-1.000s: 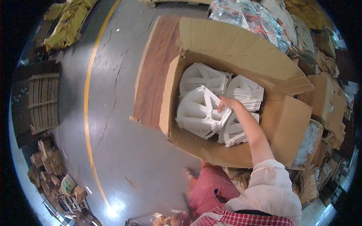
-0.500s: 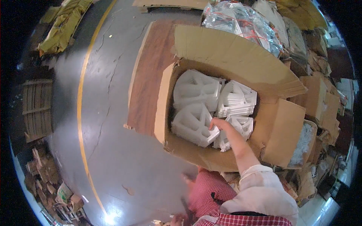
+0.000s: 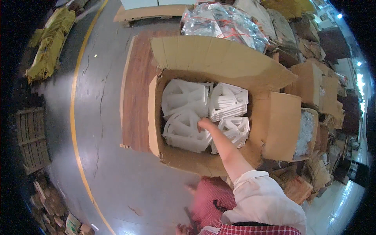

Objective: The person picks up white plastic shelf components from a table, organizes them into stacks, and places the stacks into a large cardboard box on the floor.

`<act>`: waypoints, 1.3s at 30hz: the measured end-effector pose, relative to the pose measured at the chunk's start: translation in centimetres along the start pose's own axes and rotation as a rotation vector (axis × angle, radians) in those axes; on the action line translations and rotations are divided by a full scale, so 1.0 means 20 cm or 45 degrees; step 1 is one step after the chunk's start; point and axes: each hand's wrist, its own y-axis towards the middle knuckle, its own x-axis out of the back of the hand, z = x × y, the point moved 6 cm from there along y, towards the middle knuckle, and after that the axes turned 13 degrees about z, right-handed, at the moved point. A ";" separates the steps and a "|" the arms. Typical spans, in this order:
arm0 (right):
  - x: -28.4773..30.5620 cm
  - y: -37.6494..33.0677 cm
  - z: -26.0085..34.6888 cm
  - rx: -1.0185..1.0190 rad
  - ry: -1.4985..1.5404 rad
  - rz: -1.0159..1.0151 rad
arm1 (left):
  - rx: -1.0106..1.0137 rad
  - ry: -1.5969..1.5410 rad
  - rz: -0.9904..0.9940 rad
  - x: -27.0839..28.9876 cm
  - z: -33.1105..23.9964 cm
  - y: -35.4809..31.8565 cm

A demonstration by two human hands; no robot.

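Warehouse floor; right hand fingertips hidden among foam pieces.

A warehouse or packing floor: bare concrete floor marked with a yellow line, stacked cardboard boxes (some flattened), bagged goods, wooden pallet at the edge.

White foam pieces; brown cardboard box

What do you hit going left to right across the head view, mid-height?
Wooden pallet → yellow floor line → brown board → open cardboard box → white foam pieces → right hand → box flap.
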 end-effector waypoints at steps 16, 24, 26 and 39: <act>-0.82 -0.88 -0.62 0.004 -0.559 -0.810 | -0.482 0.842 -0.587 0.82 0.26 0.17; -1.54 -0.91 -0.04 0.017 -1.032 -0.147 | -0.071 0.545 -0.606 1.67 0.73 0.22; -1.87 -0.74 0.21 0.035 -1.315 0.211 | -0.293 0.687 -0.500 1.81 0.77 0.31; -4.25 -0.24 2.13 0.031 -1.454 0.520 | -0.304 -0.810 -1.188 2.96 1.39 -0.73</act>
